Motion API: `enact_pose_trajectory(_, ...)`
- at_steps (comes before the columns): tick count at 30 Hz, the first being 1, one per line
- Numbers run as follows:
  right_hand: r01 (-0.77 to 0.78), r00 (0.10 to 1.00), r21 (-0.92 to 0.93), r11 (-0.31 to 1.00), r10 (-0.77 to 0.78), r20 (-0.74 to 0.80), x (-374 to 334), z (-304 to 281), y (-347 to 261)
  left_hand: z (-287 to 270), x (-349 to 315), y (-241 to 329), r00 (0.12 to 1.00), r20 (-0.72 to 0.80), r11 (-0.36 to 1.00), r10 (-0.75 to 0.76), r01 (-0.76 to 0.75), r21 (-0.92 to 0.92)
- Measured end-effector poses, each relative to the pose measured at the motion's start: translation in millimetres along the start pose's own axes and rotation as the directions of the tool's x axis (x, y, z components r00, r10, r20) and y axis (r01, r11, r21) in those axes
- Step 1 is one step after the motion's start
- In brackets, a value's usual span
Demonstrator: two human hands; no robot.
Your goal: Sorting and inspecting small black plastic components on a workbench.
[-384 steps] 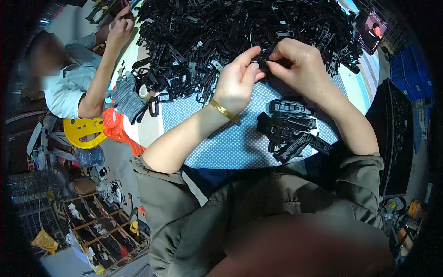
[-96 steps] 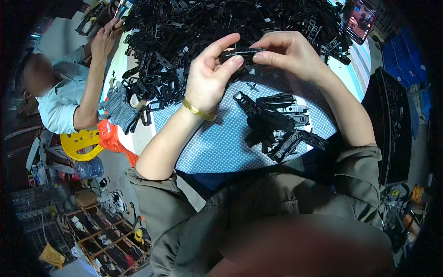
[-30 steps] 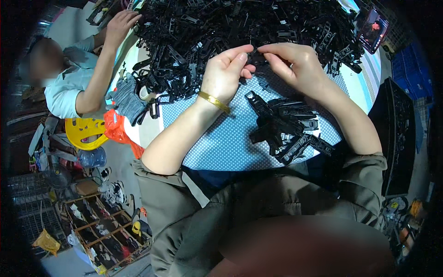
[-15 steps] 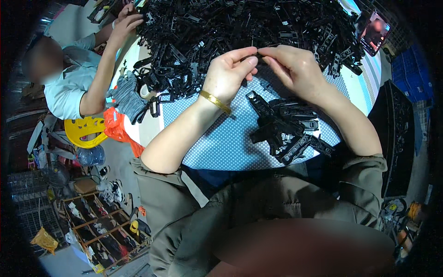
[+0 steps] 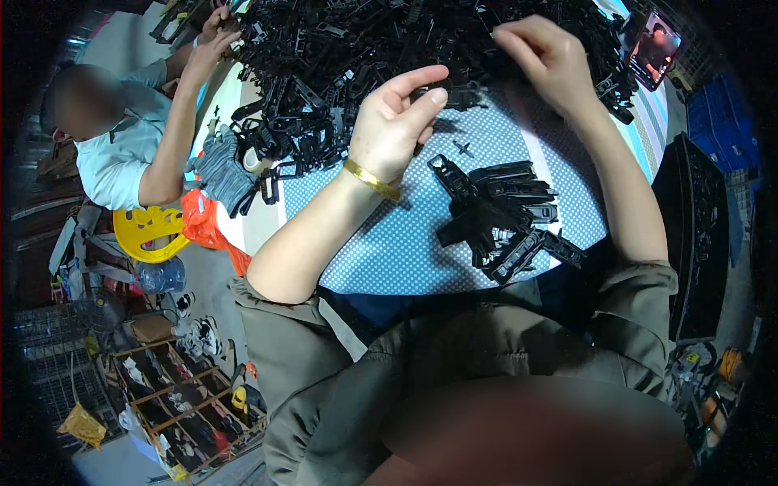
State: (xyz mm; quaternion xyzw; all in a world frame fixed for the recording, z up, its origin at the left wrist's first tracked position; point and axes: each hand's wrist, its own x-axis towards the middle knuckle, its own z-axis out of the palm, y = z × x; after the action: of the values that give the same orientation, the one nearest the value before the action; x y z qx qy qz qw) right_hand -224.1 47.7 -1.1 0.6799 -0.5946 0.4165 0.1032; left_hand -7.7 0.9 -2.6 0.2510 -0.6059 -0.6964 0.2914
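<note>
Over the patterned cloth, my left hand has its index finger and thumb stretched toward the right. A black plastic part juts out from behind these fingertips, and the curled lower fingers seem to grip it. Up and to the right, my right hand hovers at the edge of the dark heap, thumb and index finger close together; whatever they pinch, if anything, is too small to tell. Below the hands lies a small pile of black plastic parts. A small dark cross-shaped piece rests on the cloth above that pile.
A large heap of black parts covers the table's far side. A phone stands at the far right. Grey gloves and an orange bag lie at the left edge, where a co-worker sits. Blue crates stand right.
My right hand has parted from my left and moved up and right toward the heap. My left hand has shifted slightly up, and the black part beside its fingertips now shows.
</note>
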Motion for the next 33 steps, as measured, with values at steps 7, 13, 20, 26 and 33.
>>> enact_pose_trajectory(7,0.094,0.993,-0.401,0.911,-0.054,0.109,5,18,17,-7,4,-8,0.995,0.049,0.96,-0.087,0.097,-0.261)
enact_pose_trajectory(13,0.058,0.991,-0.345,0.937,-0.011,0.136,-1,3,0,-4,4,-6,0.993,0.024,0.946,-0.114,0.116,-0.301)
enact_pose_trajectory(20,-0.077,0.979,0.265,0.961,0.022,0.203,-9,-2,-37,-2,1,-5,0.992,-0.036,0.957,-0.117,0.103,-0.273)
enact_pose_trajectory(26,0.294,0.928,0.076,0.953,-0.304,0.213,-13,-5,-46,-1,3,-10,0.996,-0.043,0.955,-0.079,0.063,-0.289)
enact_pose_trajectory(33,0.377,0.907,0.116,0.919,-0.392,0.153,-13,-3,-50,0,2,-14,0.998,-0.041,0.982,-0.056,0.048,-0.185)
